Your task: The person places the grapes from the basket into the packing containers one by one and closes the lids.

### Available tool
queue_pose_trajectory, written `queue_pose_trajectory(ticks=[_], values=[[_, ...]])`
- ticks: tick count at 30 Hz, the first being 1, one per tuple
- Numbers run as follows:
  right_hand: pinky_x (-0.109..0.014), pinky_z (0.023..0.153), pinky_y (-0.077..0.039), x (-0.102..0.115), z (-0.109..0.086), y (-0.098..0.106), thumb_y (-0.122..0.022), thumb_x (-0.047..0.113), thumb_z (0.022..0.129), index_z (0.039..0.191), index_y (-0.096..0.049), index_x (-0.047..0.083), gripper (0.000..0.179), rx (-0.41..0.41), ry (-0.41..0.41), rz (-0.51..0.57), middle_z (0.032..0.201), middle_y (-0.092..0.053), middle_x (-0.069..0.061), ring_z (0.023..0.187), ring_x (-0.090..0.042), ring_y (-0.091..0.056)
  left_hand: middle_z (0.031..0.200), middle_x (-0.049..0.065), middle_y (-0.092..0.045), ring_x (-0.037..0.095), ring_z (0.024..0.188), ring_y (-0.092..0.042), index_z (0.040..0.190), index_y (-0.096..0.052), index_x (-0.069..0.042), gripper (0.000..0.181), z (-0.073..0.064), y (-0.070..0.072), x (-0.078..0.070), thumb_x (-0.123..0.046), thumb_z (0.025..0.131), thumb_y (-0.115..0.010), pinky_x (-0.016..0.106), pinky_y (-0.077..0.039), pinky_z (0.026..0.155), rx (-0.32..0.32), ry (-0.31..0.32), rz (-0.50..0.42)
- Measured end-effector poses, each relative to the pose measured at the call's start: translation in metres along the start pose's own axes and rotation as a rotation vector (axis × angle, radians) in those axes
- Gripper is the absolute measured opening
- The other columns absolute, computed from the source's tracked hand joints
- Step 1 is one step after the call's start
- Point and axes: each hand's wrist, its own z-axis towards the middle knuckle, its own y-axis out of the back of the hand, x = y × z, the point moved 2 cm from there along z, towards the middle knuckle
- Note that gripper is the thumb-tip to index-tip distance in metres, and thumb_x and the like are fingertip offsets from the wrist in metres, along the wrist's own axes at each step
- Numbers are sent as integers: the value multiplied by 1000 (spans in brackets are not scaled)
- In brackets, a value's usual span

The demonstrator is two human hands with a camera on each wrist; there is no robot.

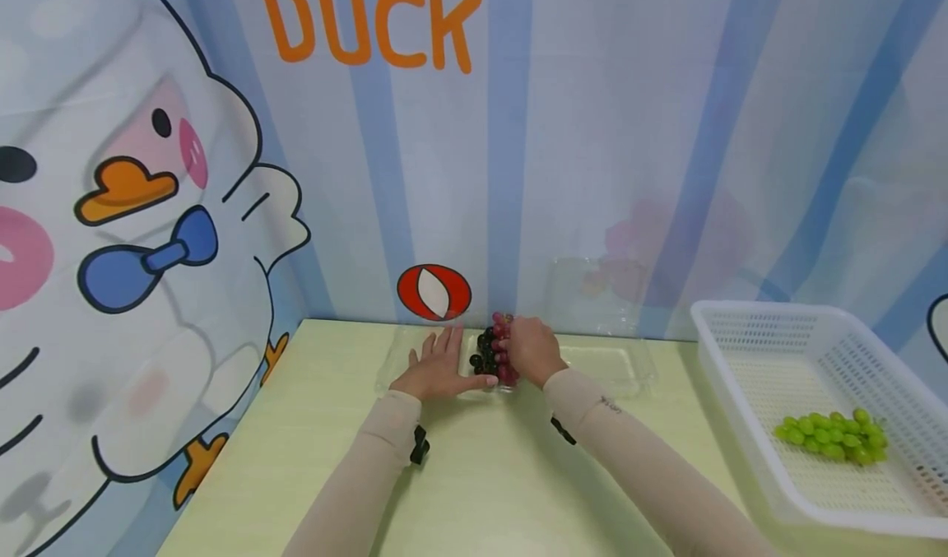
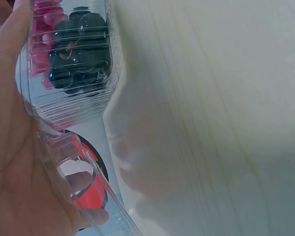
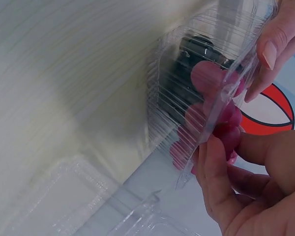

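Red grapes (image 1: 500,353) lie along the right side of a clear plastic clamshell box (image 3: 160,59), beside a bunch of dark, nearly black grapes (image 2: 83,49). With curled fingers and thumb, my right hand (image 1: 535,350) holds the red bunch at the box's right rim. My left hand (image 1: 437,368) is spread with straight fingers over the box's left part, its thumb reaching along the near rim. Some left fingertips show through the clear plastic in the left wrist view.
A second clear plastic box (image 1: 603,366) sits to the right, its lid (image 1: 596,294) standing up against the backdrop. At the far right a white basket (image 1: 785,499) holds green grapes (image 1: 833,436). The printed backdrop (image 1: 607,129) rises at the table's (image 1: 474,491) back edge.
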Motion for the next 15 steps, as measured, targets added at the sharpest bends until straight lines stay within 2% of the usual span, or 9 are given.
queue_pose_trajectory(ticks=[8,15], values=[[-37,61,-56,2,0,2,-74,25,95,82,-72,4,24,30,13,-25,73,-68,-7,65,-21,-64,171,15,-8,44,155,-7,165,-3,-11,124,1,0,1,-86,80,-56,74,-10,116,0,3,11],[-45,73,-60,2,1,-1,-73,24,96,90,-75,2,23,16,30,-116,88,-65,-14,82,-31,-67,171,15,-9,44,154,-9,165,-4,-10,125,3,-2,1,-86,79,-55,75,-11,116,-3,5,12]])
